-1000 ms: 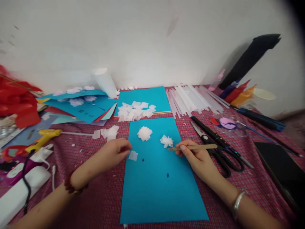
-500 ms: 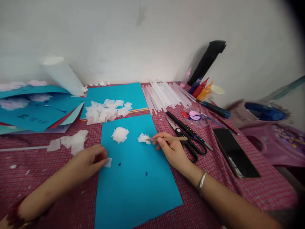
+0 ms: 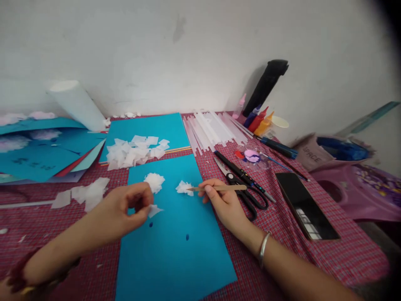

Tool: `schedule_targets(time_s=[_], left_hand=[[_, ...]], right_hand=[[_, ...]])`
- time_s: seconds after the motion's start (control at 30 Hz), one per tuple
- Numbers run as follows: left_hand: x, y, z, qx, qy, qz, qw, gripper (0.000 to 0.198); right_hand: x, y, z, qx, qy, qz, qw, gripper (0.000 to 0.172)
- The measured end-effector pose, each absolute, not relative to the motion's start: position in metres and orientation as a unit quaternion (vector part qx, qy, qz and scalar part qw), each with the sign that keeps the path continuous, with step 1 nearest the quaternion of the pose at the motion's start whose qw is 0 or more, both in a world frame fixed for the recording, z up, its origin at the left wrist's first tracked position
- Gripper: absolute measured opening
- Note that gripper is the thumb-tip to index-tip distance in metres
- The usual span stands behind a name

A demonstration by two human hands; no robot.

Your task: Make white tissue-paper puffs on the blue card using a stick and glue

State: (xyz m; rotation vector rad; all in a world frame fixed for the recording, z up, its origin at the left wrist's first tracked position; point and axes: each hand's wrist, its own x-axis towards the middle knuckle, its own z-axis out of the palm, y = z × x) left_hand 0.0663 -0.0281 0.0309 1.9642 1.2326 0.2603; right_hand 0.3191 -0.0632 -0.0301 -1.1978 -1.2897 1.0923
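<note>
A blue sheet point(image 3: 169, 259) lies on the checked cloth, with two dark spots on it. Near its top left is a fluffy white paper tuft point(image 3: 154, 183), and to the right a smaller white tuft point(image 3: 184, 188). Between thumb and finger, my left hand point(image 3: 128, 209) pinches a small white paper square point(image 3: 154, 210) over the sheet's left part. My right hand point(image 3: 224, 202) grips a thin wooden stick point(image 3: 228, 188), whose tip touches or nearly touches the smaller tuft.
White paper squares point(image 3: 134, 150) lie on blue sheets behind. Scissors point(image 3: 250, 196), a marker point(image 3: 234, 165), a phone point(image 3: 305, 207) and a paint palette point(image 3: 252, 156) are on the right. Folded cards point(image 3: 40, 146) sit at the left, glue sticks point(image 3: 213, 129) at the back.
My left hand has moved right with the paper square, from the sheet's left edge to over the sheet. My right hand keeps the stick tip at the smaller tuft. The view has shifted slightly.
</note>
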Motion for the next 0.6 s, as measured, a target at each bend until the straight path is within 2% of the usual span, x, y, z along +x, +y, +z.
schedule_targets(time_s=[0.1, 0.3, 0.47, 0.6], left_hand=[[0.087, -0.02, 0.032, 0.781, 0.46, 0.119, 0.404, 0.007], [0.111, -0.001, 0.029, 0.767, 0.458, 0.134, 0.429, 0.012], [0.115, 0.002, 0.021, 0.78, 0.451, 0.124, 0.416, 0.013], [0.115, 0.001, 0.013, 0.772, 0.441, 0.087, 0.45, 0.012]], right_hand=[[0.319, -0.066, -0.031, -0.489, -0.534, 0.459, 0.515, 0.021], [0.318, -0.068, -0.035, -0.498, -0.625, 0.408, 0.442, 0.018], [0.32, -0.064, -0.037, -0.518, -0.593, 0.412, 0.458, 0.018], [0.321, -0.062, -0.037, -0.525, -0.57, 0.435, 0.459, 0.018]])
